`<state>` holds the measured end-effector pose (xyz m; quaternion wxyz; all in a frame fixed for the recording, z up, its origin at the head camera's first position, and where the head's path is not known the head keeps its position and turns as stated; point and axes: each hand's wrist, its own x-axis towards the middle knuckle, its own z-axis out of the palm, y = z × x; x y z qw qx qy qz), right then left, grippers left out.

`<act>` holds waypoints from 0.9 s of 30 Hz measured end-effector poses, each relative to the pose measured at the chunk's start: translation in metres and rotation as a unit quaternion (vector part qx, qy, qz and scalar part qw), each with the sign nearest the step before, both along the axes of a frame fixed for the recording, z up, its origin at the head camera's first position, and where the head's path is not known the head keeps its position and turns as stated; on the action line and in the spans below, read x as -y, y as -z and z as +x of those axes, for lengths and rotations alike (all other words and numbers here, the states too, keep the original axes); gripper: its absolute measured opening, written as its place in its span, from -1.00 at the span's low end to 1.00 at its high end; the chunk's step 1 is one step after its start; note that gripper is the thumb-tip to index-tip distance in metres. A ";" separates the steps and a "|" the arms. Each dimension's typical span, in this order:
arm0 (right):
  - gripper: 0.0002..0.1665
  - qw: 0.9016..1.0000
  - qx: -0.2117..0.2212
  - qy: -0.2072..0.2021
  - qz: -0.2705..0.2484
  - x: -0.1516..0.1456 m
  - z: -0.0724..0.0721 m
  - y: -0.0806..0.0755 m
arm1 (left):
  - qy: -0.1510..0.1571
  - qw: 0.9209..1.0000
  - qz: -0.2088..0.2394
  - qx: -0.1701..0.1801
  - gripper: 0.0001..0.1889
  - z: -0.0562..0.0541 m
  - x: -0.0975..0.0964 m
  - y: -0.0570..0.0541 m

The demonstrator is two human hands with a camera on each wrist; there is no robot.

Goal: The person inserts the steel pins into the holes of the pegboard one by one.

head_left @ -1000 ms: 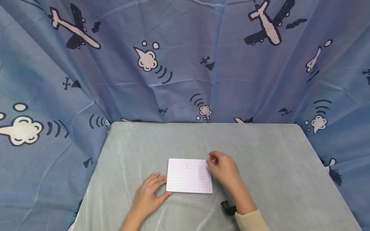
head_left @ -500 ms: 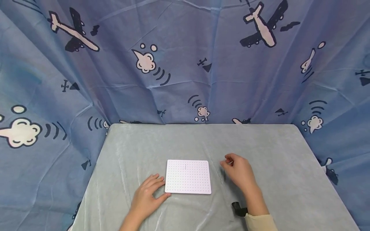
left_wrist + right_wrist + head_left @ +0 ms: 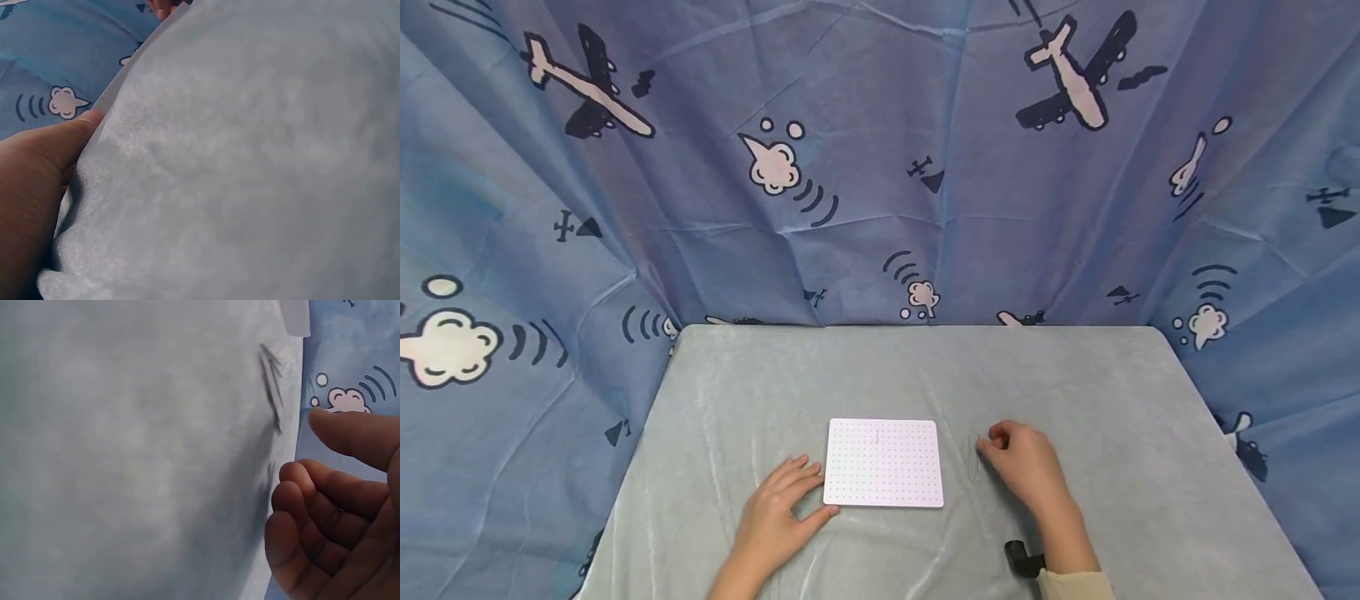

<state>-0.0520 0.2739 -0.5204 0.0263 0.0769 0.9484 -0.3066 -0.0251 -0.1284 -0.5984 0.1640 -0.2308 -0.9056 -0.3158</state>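
Head view: our left hand (image 3: 778,504), spread, touches the board (image 3: 883,463); right hand (image 3: 1026,460), fingers parted by wires (image 3: 971,468), seems to be picking; next, pinch 1.

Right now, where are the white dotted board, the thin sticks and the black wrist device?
White dotted board (image 3: 883,463): head view, middle of its top face.
Thin sticks (image 3: 269,387): right wrist view, middle of one.
Black wrist device (image 3: 1022,559): head view, middle of its body.

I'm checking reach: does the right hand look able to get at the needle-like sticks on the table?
Likely yes: the right hand is close beside the needle-like sticks, with nothing visible between them, and the white dotted board lies on the sticks' other side.
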 end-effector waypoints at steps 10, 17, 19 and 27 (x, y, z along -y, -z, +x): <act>-0.74 1.000 0.016 0.000 0.009 0.004 0.001 0.007 | 0.002 1.000 0.001 -0.005 -0.46 0.001 0.001 0.001; -0.76 1.000 0.009 -0.003 0.013 0.011 0.002 0.007 | 0.002 1.000 0.004 -0.005 -0.47 0.000 0.000 -0.001; -0.75 1.000 0.008 -0.001 0.015 0.013 0.002 0.006 | 0.003 1.000 0.006 -0.005 -0.47 0.000 0.000 -0.001; -0.72 0.999 0.013 0.002 0.034 0.017 0.000 0.006 | 0.006 1.000 0.009 -0.015 -0.47 -0.001 -0.001 0.000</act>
